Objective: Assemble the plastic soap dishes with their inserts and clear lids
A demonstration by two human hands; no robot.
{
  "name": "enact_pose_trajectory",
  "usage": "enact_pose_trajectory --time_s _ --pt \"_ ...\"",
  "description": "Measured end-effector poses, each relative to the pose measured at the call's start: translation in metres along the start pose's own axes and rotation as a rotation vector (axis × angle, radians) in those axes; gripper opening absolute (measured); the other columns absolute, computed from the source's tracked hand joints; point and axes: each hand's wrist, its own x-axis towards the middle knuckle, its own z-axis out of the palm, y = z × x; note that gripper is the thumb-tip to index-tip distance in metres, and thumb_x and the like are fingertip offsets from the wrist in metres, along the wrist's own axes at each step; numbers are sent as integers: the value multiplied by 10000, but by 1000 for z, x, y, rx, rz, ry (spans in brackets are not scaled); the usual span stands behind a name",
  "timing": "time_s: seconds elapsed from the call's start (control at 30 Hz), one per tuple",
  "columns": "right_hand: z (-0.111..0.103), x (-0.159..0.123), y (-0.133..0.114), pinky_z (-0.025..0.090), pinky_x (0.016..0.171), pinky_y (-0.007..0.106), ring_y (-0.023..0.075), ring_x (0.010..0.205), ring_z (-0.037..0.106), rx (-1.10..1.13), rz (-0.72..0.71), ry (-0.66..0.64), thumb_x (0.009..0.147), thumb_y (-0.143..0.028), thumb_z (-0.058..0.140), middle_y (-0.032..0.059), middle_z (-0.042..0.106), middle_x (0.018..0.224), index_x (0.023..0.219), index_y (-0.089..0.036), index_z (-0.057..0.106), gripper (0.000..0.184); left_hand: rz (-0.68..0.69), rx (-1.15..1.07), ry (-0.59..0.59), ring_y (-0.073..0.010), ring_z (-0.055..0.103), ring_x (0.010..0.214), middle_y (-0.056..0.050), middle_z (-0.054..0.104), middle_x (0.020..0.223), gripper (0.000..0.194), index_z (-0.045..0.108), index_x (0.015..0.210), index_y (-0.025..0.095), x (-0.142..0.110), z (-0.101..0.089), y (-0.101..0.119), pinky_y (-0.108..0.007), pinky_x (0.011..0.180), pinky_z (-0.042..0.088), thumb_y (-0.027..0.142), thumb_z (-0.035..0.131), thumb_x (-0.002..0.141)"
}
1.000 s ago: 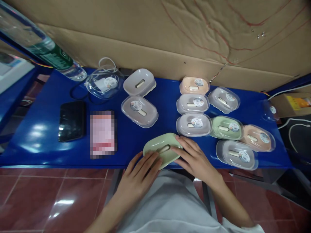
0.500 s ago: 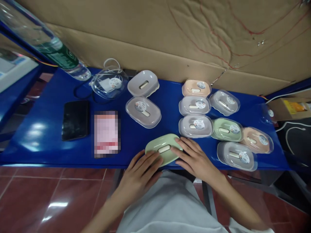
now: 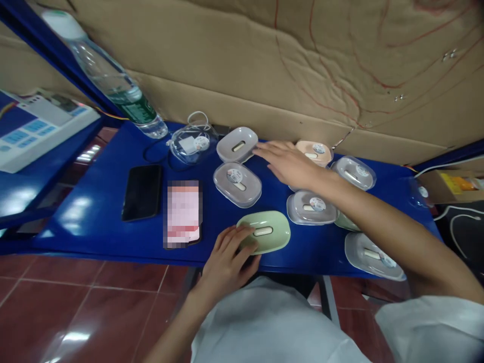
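A pale green oval soap dish [image 3: 278,236] with a cream bar in its middle lies near the table's front edge. My left hand [image 3: 229,249] holds its left end, fingers over the rim and thumb at the near side. My right hand [image 3: 287,161] reaches to the back, fingers stretched out, the tips at the right edge of a lilac-grey soap dish [image 3: 230,146]; whether they touch is unclear. Just in front of that dish is another grey one [image 3: 242,194] under a clear, labelled lid. My right forearm covers part of the lidded dishes on the right.
Lidded dishes stand at right, among them a peach one [image 3: 313,151] and a grey one [image 3: 312,212]. A clear lid [image 3: 191,151], a water bottle [image 3: 128,96], a black phone [image 3: 141,194] and a pixelated phone [image 3: 183,212] are at left. Cardboard [image 3: 219,65] walls the back.
My right hand has left the green dish and moved back to the lilac-grey dish. My left hand stays on the green dish. The view has shifted, so the tabletop things appear further right.
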Motion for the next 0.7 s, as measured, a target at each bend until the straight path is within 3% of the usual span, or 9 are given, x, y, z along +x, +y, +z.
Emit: enact_pose_trajectory --time_s 0.07,0.13,0.23,0.3,0.43,0.6,0.7 --pt "17 35 13 368 1228 553 348 1562 436 -38 -14 -15 1049 -148 573 183 492 1697 1617 -115 492 575 -12 -4 10 -285 685 1304 -126 737 1323 188 689 1146 201 0 1 1 -508 1180 521 178 743 968" --pt "28 59 19 354 1208 528 356 1501 477 -81 -29 -35 1054 -238 644 207 565 1622 1597 -103 514 574 -23 -19 14 -269 688 1297 -117 744 1311 167 690 1135 202 0 0 2 -488 1188 513 174 729 975" --pt "32 72 23 362 1121 474 334 1299 575 -136 -49 -62 1099 -384 615 188 714 1370 1470 -132 657 450 -32 -29 24 -257 687 1300 -106 754 1295 145 692 1129 205 1 -1 3 -469 1190 505 174 707 988" --pt "28 70 26 364 1055 436 304 1195 595 -146 -40 -69 1143 -430 517 162 741 1248 1351 -151 738 413 -29 -35 21 -255 682 1307 -99 758 1298 142 696 1137 206 2 -1 3 -464 1193 496 184 699 997" --pt "13 53 36 368 941 386 275 1098 611 -116 56 -40 1184 -444 360 149 730 1194 1214 -136 770 514 -36 -50 3 -251 673 1318 -90 761 1314 138 703 1148 209 4 -1 3 -457 1206 472 193 683 1012" --pt "6 34 37 372 955 428 327 1149 593 -209 161 82 1161 -326 421 183 708 1256 1437 -131 669 419 -39 -59 -6 -245 676 1312 -83 773 1290 150 709 1163 217 4 0 2 -448 1210 464 208 673 1018" --pt "12 29 22 387 964 439 324 1171 593 -249 122 83 1116 -145 412 172 706 1267 1388 -152 689 389 -40 -54 -5 -248 676 1315 -85 774 1287 160 712 1167 208 5 1 2 -445 1218 457 197 675 1012"
